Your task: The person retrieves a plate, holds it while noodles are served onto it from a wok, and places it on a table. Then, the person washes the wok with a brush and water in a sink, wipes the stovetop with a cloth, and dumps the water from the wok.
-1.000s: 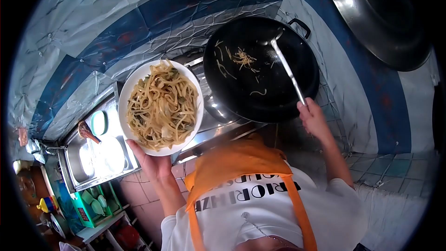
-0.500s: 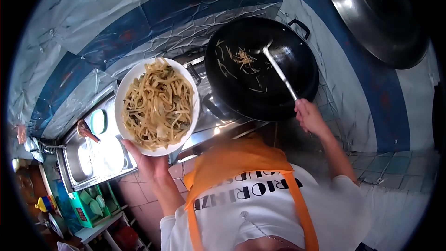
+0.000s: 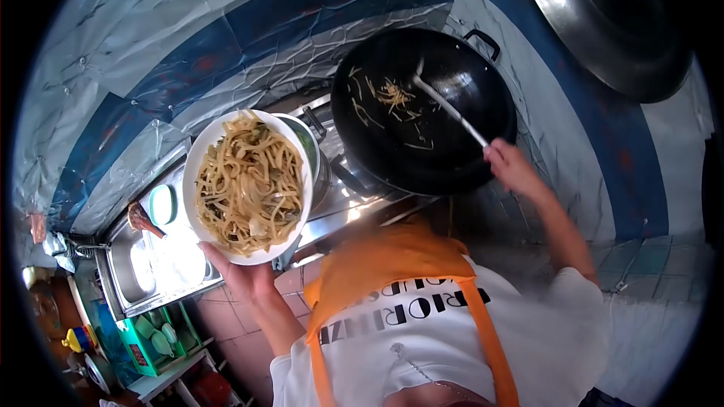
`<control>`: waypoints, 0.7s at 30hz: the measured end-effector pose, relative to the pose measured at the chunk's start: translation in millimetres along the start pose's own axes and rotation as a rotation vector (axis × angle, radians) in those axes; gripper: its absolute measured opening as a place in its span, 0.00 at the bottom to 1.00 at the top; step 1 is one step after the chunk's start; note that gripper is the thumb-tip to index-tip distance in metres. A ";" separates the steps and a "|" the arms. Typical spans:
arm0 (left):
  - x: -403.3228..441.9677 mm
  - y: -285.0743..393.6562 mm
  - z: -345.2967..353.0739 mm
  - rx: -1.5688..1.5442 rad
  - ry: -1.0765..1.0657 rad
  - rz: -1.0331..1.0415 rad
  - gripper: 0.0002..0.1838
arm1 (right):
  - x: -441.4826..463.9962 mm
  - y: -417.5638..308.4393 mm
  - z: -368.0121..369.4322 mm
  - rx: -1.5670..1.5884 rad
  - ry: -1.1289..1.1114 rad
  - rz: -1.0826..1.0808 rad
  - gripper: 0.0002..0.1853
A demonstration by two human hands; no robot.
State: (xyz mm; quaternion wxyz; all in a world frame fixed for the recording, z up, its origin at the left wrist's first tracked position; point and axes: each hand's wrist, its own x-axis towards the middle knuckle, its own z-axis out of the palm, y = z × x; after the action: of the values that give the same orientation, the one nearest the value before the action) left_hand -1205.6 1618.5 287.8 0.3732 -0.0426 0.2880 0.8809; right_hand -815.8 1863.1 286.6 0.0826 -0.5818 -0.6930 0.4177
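Note:
On my left, a white plate [image 3: 193,203] heaped with cooked noodles [image 3: 253,188] is held up by my left hand [image 3: 245,275], with the thumb at its near rim and the other fingers hidden underneath. My right hand [image 3: 515,168] is closed round the handle of a metal spatula [image 3: 455,113]. The spatula's head is inside a large black wok [image 3: 467,154], above its inner surface or touching it; I cannot tell which. Some leftover noodle strands [image 3: 394,96] lie in the wok near the spatula head.
Behind the plate stands a pot [image 3: 323,181] with something green in it. A sink [image 3: 134,275] is at the left, with a green-rimmed dish [image 3: 162,205] near it. A green rack [image 3: 185,339] holds dishes below. A large metal lid or pan [image 3: 558,7] hangs at upper right.
My left hand has moved the plate slightly down and left, revealing the pot behind it. My right hand has shifted up and right, while the spatula head has moved left in the wok.

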 end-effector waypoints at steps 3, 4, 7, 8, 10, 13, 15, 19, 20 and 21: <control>3.6 -0.2 0.9 0.029 0.048 0.024 0.34 | 2.5 -37.0 -32.4 0.042 -0.130 0.002 0.07; 3.6 -1.1 0.6 0.042 0.061 0.036 0.34 | 8.5 -47.2 -51.6 -0.039 -0.236 0.013 0.12; 1.1 0.2 1.1 0.035 0.076 0.027 0.34 | 44.4 -53.0 -107.2 -0.532 -0.205 -0.366 0.18; 3.3 2.6 -8.4 0.031 0.041 0.015 0.35 | 44.7 -83.2 -119.5 -0.719 -0.289 -0.286 0.16; 2.0 3.4 -13.3 0.031 0.055 0.013 0.36 | 43.4 -119.8 -123.8 -0.937 -0.307 -0.051 0.14; -2.1 3.4 -13.8 0.021 0.070 0.016 0.36 | 49.5 -148.3 -118.1 -1.238 -0.450 0.037 0.14; -5.5 4.7 -18.6 0.015 0.068 0.018 0.36 | 56.1 -157.2 -105.4 -1.220 -0.497 0.117 0.13; -6.1 11.1 -38.9 0.008 0.043 0.000 0.37 | 87.7 -133.0 -74.2 -1.031 -0.416 0.021 0.13; -5.5 13.5 -44.0 0.023 0.040 0.005 0.36 | 104.9 -110.2 -68.9 -0.958 -0.361 -0.109 0.14; -7.8 15.8 -42.2 0.011 0.041 0.001 0.37 | 124.3 -79.2 -68.4 -0.884 -0.307 -0.241 0.14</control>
State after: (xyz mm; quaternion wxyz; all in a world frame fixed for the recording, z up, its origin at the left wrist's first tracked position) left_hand -1216.6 1582.0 262.5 0.3669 -0.0585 0.3006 0.8784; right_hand -871.5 2007.0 337.5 -0.2277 -0.4084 -0.8708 0.1517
